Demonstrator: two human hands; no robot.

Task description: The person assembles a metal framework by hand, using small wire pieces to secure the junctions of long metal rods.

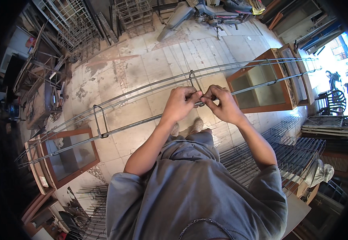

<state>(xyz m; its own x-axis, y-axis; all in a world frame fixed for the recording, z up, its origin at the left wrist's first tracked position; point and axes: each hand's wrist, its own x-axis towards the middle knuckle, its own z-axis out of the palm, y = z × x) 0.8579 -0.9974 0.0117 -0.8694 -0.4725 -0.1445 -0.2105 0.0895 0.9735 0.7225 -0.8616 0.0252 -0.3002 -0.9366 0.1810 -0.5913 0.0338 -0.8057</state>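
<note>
Spanning two cabinets (254,97), the steel cage (154,85) looks long, stiff and probably heavy, best lifted by its rods (136,124) beside a stirrup (97,121); between the cabinets, left hand (180,103) and right hand (224,105) pinch narrowly on its near side, exact hold hidden.

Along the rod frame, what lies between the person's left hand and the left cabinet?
In the head view, a rectangular metal hoop on the rod frame, with tiled floor beneath.

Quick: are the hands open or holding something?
Left hand: closed at the metal rod; hold unclear.
Right hand: closed at the same rod; anything pinched can't be told.
</note>
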